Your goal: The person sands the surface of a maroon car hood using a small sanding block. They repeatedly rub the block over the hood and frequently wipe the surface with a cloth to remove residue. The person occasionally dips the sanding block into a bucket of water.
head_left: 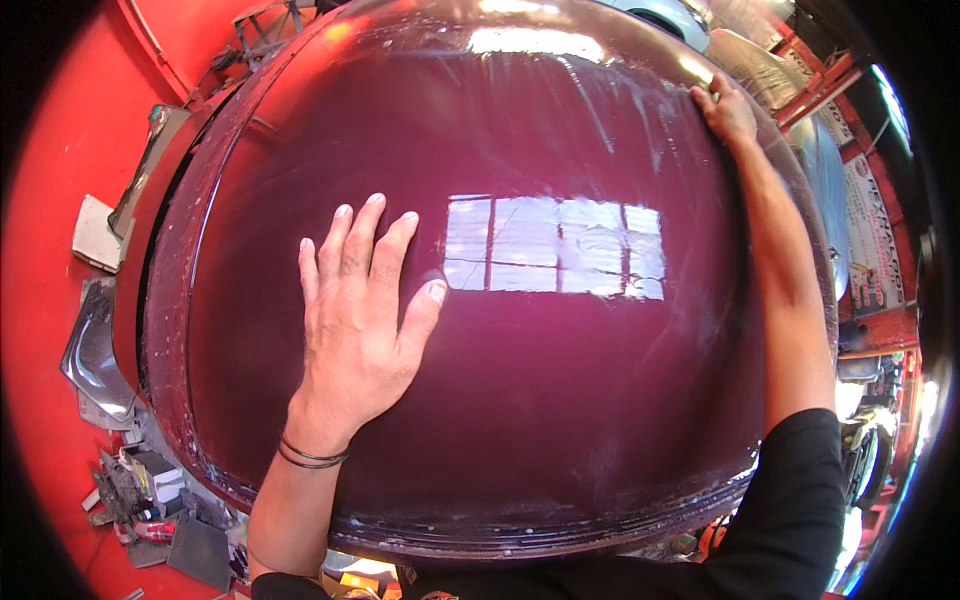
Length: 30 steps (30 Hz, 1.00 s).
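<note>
A large, glossy maroon car body panel (480, 400) fills most of the head view, with a bright window reflection and pale streaks across its surface. Over the panel's left middle is my left hand (355, 310), palm down, fingers spread and holding nothing; thin dark bands circle its wrist. My right arm stretches along the panel's right side. At its far end, my right hand (728, 112) rests by the far right edge, fingers slightly bent and apart. I see nothing held in it, though its underside is hidden.
A red wall (60, 330) stands at left. Below it lie stacked parts and clutter (150, 510), near a grey curved panel (98, 350). Printed signs (872, 230) and plastic-wrapped material (755, 65) line the right side. A light-coloured car (665, 18) shows beyond the panel.
</note>
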Each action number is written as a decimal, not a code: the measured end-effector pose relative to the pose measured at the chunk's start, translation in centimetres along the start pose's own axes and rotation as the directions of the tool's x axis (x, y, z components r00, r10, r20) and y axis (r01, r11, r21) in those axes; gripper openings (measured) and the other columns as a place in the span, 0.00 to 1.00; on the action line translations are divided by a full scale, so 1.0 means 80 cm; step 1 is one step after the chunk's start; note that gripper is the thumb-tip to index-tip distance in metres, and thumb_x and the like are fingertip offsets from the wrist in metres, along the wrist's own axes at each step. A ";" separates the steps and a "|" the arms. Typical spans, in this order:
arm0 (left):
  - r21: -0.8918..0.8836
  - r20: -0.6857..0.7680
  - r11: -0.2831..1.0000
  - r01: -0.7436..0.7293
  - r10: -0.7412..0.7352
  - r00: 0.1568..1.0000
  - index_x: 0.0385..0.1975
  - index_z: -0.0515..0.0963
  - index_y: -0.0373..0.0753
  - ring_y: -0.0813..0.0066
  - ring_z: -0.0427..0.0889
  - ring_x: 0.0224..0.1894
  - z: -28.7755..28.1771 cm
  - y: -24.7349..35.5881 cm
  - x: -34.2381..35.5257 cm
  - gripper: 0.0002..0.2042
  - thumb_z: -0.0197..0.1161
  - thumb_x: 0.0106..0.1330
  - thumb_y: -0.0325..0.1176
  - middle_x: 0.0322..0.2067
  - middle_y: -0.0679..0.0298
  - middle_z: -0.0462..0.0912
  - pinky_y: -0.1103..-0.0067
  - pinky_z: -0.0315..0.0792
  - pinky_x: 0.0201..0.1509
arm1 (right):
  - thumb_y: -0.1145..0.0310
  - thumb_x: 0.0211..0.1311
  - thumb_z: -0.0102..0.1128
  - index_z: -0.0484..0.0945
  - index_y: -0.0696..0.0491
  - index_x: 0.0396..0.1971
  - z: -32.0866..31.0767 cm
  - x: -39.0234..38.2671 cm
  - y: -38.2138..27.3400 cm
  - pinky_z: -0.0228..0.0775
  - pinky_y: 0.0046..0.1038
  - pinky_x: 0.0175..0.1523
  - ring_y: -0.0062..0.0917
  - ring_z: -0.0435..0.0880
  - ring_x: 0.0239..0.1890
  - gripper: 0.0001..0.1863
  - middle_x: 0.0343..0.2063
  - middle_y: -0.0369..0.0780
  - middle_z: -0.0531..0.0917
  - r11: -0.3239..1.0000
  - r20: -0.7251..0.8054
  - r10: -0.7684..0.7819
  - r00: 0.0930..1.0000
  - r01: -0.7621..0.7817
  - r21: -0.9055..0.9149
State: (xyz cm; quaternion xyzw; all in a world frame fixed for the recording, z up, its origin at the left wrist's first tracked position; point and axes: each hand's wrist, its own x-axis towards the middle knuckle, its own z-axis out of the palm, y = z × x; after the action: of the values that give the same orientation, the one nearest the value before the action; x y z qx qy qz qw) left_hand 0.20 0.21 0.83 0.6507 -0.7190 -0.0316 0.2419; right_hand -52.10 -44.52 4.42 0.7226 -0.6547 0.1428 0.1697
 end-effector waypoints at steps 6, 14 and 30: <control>0.014 -0.015 1.000 -0.003 0.003 1.000 0.84 0.74 0.40 0.36 0.60 0.91 -0.002 0.005 0.003 0.32 0.68 0.85 0.46 0.88 0.46 0.67 0.33 0.46 0.93 | 0.44 0.80 0.77 0.85 0.49 0.50 -0.107 -0.219 -0.018 0.83 0.55 0.54 0.54 0.91 0.48 0.22 0.43 0.53 0.89 0.971 -0.208 -0.150 0.967 0.183 0.151; 0.018 0.028 1.000 0.000 -0.001 1.000 0.85 0.72 0.40 0.35 0.57 0.92 -0.005 0.007 0.007 0.32 0.66 0.86 0.46 0.89 0.46 0.65 0.32 0.45 0.93 | 0.40 0.81 0.73 0.86 0.47 0.55 -0.060 -0.108 0.023 0.83 0.56 0.60 0.54 0.92 0.57 0.25 0.51 0.54 0.91 0.993 -0.050 0.039 0.998 -0.033 0.112; 0.031 -0.009 0.999 -0.018 0.019 1.000 0.85 0.73 0.41 0.36 0.58 0.92 -0.003 0.008 0.004 0.32 0.66 0.86 0.45 0.89 0.46 0.65 0.33 0.45 0.93 | 0.46 0.79 0.79 0.85 0.50 0.50 -0.163 -0.324 0.012 0.83 0.53 0.54 0.53 0.91 0.50 0.22 0.43 0.49 0.88 0.982 -0.204 -0.039 0.978 0.075 0.173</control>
State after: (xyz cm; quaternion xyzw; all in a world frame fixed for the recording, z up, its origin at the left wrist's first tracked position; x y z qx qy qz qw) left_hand -0.30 0.05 1.40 0.6479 -0.7242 -0.0151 0.2356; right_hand -55.51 -15.70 5.14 0.7356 -0.5977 0.2682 0.1726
